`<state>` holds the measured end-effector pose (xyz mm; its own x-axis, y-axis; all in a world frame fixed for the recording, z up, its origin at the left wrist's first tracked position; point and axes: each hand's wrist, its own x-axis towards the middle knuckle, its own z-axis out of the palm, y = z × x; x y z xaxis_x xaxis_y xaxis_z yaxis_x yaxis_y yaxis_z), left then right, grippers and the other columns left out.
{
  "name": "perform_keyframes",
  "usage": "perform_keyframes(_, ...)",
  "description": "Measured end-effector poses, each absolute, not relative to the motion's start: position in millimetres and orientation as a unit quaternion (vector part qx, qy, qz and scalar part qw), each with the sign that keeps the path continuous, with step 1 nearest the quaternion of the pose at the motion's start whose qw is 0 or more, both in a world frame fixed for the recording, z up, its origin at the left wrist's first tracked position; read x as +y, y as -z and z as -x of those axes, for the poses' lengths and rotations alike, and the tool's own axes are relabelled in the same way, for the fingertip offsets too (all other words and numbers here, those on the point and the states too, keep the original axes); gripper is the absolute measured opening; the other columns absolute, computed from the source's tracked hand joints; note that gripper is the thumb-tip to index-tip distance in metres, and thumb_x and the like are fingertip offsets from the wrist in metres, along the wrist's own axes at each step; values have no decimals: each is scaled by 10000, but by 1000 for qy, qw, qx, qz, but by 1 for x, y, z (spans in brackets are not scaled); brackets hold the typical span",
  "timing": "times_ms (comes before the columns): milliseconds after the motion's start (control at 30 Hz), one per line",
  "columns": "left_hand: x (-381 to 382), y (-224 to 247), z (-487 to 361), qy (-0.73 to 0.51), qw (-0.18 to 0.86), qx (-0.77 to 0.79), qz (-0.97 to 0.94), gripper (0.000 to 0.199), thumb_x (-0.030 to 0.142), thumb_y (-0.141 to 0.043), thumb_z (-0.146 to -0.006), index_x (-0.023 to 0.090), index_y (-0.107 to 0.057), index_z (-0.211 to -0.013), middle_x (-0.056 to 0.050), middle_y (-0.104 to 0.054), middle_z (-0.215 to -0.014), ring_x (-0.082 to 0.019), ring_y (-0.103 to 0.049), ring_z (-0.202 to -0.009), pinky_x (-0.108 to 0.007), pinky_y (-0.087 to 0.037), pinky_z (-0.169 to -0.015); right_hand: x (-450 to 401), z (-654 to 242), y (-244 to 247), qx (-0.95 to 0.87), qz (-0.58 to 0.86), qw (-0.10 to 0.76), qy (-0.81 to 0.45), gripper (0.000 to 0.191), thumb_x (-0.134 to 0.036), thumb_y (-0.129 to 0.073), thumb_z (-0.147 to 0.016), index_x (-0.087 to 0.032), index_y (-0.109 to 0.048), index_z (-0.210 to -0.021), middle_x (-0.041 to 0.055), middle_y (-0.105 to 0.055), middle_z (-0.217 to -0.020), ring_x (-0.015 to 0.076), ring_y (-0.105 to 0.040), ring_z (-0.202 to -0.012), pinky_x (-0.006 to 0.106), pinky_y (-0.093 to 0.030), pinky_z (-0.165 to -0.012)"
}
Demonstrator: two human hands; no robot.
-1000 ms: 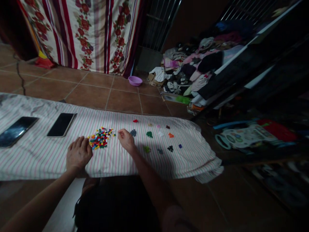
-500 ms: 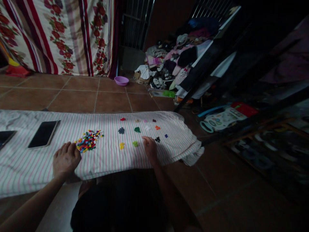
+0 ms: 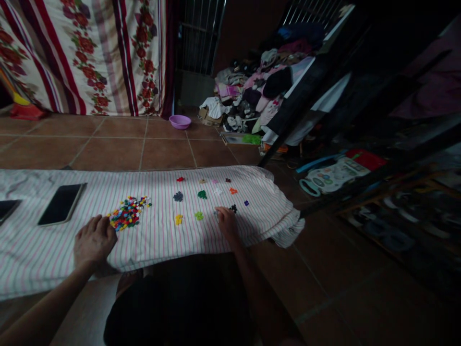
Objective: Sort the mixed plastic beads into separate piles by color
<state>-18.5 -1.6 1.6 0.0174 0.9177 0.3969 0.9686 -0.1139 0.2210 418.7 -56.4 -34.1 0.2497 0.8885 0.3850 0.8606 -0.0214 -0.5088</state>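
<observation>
My left hand [image 3: 94, 240] lies palm down on the striped cloth [image 3: 154, 240], fingers loosely bent, holding nothing I can see. Its fingertips are beside a mixed heap of small coloured beads [image 3: 127, 214]. Over the cloth's right part is my right hand [image 3: 227, 222], thumb and forefinger drawn together; whatever they pinch is too small to name. Black beads [image 3: 233, 209] lie just past its knuckles. Small single-colour groups sit around it: lime green [image 3: 199, 216], yellow [image 3: 179, 219], dark green [image 3: 202, 194], grey [image 3: 178, 196], white [image 3: 218, 191], orange [image 3: 233, 191] and dark blue [image 3: 246, 203].
Farther back are small red [image 3: 180, 179], tan [image 3: 202, 181], pink [image 3: 215, 181] and brown [image 3: 228, 180] bead groups. A phone [image 3: 62, 204] and another dark device [image 3: 7, 209] lie left. Beyond are a purple basin [image 3: 180, 122] and a clothes pile [image 3: 252, 91].
My right hand has shifted slightly right and down, nearer the black beads. My left hand stays beside the heap. The whole view has tilted a little.
</observation>
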Motion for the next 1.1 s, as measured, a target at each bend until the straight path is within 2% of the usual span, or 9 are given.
perform_keyframes(167,-2,-2,19,233,49,-662,711,384,265,-434,-867,152,-595,-1196,-196,-620,-1294,-390,-578,-1215,-597,-459,-1017,-62,-423,33,-683,656,320,-31,312,-191,-505,-898,-202,-714,-1129,96,-718,-1177,226,-632,-1108,409,-455,-1018)
perform_keyframes(433,-3,-5,18,210,56,-666,713,425,286,-369,-912,75,-612,-1189,-241,-601,-1317,-396,-569,-1237,-578,-458,-1031,-53,-422,31,-653,686,318,-32,180,-177,-562,-869,-204,-736,-911,95,-733,-996,239,-645,-1002,408,-495,-928)
perform_keyframes(533,-3,-6,17,210,56,-667,712,433,285,-366,-919,58,-619,-1186,-253,-602,-1316,-404,-574,-1227,-581,-459,-1028,-52,-422,31,-649,688,322,-33,143,-206,-593,-866,-200,-729,-908,95,-731,-993,241,-648,-993,403,-498,-922)
perform_keyframes(800,-3,-7,17,213,58,-669,710,411,262,-409,-903,65,-634,-1186,-243,-616,-1309,-377,-582,-1219,-566,-462,-1023,-58,-424,34,-657,677,331,-29,238,-190,-613,-826,-223,-735,-1027,102,-716,-1117,244,-643,-1061,429,-489,-967)
perform_keyframes(933,-2,-7,16,214,48,-669,710,430,269,-412,-891,68,-635,-1198,-250,-607,-1316,-377,-574,-1223,-566,-452,-1026,-57,-423,31,-661,675,326,-36,226,-150,-570,-822,-216,-732,-966,93,-730,-1044,243,-645,-1027,426,-495,-945)
perform_keyframes(1100,0,0,19,207,53,-682,699,440,321,-360,-910,134,-621,-1212,-191,-605,-1344,-328,-552,-1257,-500,-412,-1059,-54,-427,34,-655,671,345,-34,179,-182,-564,-831,-223,-724,-900,94,-742,-1004,248,-658,-992,428,-501,-929)
